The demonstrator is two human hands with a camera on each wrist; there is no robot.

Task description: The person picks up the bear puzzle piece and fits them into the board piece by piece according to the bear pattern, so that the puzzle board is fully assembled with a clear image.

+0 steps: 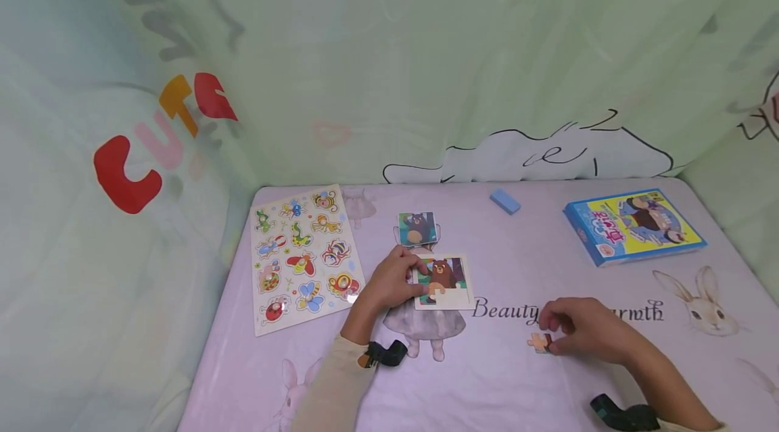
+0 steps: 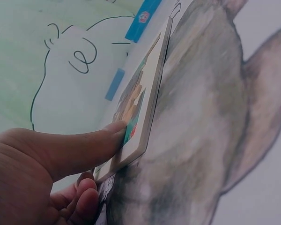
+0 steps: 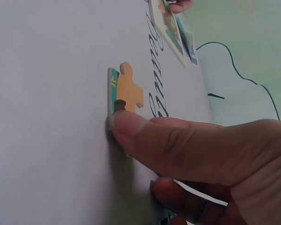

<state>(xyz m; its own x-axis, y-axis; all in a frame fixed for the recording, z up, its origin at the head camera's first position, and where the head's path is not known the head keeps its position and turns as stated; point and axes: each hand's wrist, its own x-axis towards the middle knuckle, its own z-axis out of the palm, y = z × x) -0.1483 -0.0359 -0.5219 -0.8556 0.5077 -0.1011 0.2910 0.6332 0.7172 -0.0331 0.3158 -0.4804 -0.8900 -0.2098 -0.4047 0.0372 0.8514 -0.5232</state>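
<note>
A bear jigsaw board (image 1: 456, 301) lies at the middle of the table, with a bare pale recess at its lower right. My left hand (image 1: 398, 276) grips its left side. In the left wrist view the thumb (image 2: 96, 145) presses on the board's face, with curled fingers at its edge. To the right, my right hand (image 1: 587, 330) holds an orange, brown and green puzzle piece (image 1: 538, 343) low at the table. The right wrist view shows the thumb on one end of that piece (image 3: 129, 89); the fingers behind are partly hidden.
Behind the board lies a bear picture card (image 1: 418, 229). An insect peg puzzle (image 1: 304, 259) is at the left. A blue block (image 1: 505, 201) lies at the back, and a blue and yellow box (image 1: 635, 226) at the right. Curtains (image 1: 389, 67) rise behind the table.
</note>
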